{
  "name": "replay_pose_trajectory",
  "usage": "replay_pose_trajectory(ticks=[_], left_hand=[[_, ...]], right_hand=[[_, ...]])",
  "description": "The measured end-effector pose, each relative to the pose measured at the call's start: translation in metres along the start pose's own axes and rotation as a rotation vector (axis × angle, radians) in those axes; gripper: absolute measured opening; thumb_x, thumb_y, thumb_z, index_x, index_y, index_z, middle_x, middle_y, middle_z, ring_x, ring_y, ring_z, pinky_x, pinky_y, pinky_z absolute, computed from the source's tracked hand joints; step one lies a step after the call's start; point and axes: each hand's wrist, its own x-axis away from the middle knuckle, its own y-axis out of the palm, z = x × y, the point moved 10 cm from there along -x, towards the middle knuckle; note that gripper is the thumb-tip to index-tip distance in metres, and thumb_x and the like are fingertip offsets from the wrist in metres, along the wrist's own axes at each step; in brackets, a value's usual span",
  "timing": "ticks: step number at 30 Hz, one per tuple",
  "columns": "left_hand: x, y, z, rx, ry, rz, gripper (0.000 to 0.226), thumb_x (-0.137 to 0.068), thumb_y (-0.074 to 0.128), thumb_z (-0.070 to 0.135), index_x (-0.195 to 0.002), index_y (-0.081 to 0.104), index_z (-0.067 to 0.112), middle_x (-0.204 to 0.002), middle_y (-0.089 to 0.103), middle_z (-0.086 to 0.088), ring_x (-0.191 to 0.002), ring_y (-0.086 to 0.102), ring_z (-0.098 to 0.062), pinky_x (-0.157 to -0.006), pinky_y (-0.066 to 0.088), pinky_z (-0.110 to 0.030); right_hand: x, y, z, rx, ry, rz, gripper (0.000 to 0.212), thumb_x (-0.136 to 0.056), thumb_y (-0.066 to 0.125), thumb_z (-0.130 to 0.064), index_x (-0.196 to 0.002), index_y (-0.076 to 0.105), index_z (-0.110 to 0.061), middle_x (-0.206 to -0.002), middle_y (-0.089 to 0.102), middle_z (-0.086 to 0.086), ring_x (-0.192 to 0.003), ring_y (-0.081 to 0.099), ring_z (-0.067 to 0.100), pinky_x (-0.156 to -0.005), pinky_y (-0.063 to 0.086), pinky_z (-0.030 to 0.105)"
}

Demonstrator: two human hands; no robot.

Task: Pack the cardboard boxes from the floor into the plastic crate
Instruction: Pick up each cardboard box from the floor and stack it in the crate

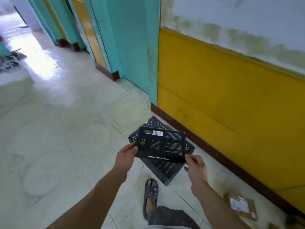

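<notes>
The tiled floor (66,129) lies wide and bare across the left half, running back to a bright, washed-out passage at the top left. The things at that far edge are too blurred to name. Teal door frames (132,47) stand along the back, with dark brown feet where they meet the tiles.

The left hand (126,154) grips the near left corner of a black box (160,144), its fingers curled round the edge. The box is flat, printed side up, and held in the air almost level over the crate (165,171). The print is too small to read.

The crate is black and perforated. It stands on the floor turned corner-on, its far corner close to the brown skirting (214,151). The box hides most of the crate's opening, so what lies inside cannot be told; only the far corner, the right rim and the near wall show.

Just in front of the crate's near corner a foot in a dark sandal (150,194) stands on the tiles.

The right hand (196,169) pinches the box's near right corner between thumb and fingers.

Further right, a flat brown box (241,206) with a white label lies on the floor near the skirting, well apart from the crate. Something at the bottom right corner is cut off by the edge.

A yellow wall panel (231,113) closes off the right side, with stained white wall above it.
</notes>
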Motion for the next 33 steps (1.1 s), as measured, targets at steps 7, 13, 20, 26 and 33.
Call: replay_pose_trajectory(ticks=[7, 13, 20, 26, 33], left_hand=[[-0.12, -0.024, 0.059, -0.104, -0.024, -0.018, 0.029, -0.095, 0.056, 0.011, -0.121, 0.065, 0.016, -0.117, 0.066, -0.006, -0.112, 0.057, -0.024, -0.098, 0.043, -0.035], [-0.211, -0.031, 0.1, -0.17, -0.098, -0.078, 0.03, -0.096, 0.055, 0.01, -0.124, 0.064, 0.015, -0.119, 0.064, -0.007, -0.114, 0.056, -0.024, -0.104, 0.044, -0.038], [-0.329, -0.006, 0.096, -0.397, -0.174, -0.25, 0.03, -0.096, 0.054, 0.011, -0.123, 0.065, 0.014, -0.124, 0.066, -0.007, -0.114, 0.057, -0.025, -0.094, 0.046, -0.033], [-0.399, 0.016, 0.095, -0.667, -0.161, -0.441, 0.029, -0.095, 0.05, 0.011, -0.114, 0.069, 0.021, -0.083, 0.065, 0.013, -0.076, 0.056, -0.003, -0.064, 0.044, -0.02], [-0.46, 0.04, 0.029, -0.898, -0.185, -0.482, 0.029, -0.096, 0.045, 0.01, -0.108, 0.069, 0.021, -0.098, 0.065, 0.003, -0.073, 0.053, -0.002, -0.055, 0.042, -0.015]], right_hand=[[-0.083, 0.103, -0.03, -0.004, 0.063, 0.002, 0.003, -0.091, 0.059, -0.032, -0.091, 0.061, -0.029, -0.101, 0.065, 0.004, -0.095, 0.062, 0.026, -0.085, 0.053, 0.049], [-0.122, 0.161, -0.068, 0.039, 0.084, 0.071, 0.003, -0.093, 0.058, -0.025, -0.094, 0.061, -0.026, -0.094, 0.065, 0.0, -0.086, 0.062, 0.022, -0.072, 0.049, 0.034], [-0.163, 0.211, -0.045, 0.074, 0.264, 0.251, 0.014, -0.094, 0.055, -0.028, -0.104, 0.061, -0.021, -0.096, 0.064, 0.003, -0.082, 0.058, 0.02, -0.063, 0.041, 0.027], [-0.178, 0.259, -0.004, 0.007, 0.467, 0.383, 0.021, -0.094, 0.052, -0.02, -0.112, 0.062, -0.025, -0.099, 0.063, 0.0, -0.079, 0.058, 0.017, -0.062, 0.045, 0.025], [-0.217, 0.294, 0.075, -0.057, 0.64, 0.333, 0.019, -0.092, 0.052, -0.015, -0.09, 0.066, -0.028, -0.097, 0.066, 0.0, -0.089, 0.06, 0.023, -0.083, 0.052, 0.042]])
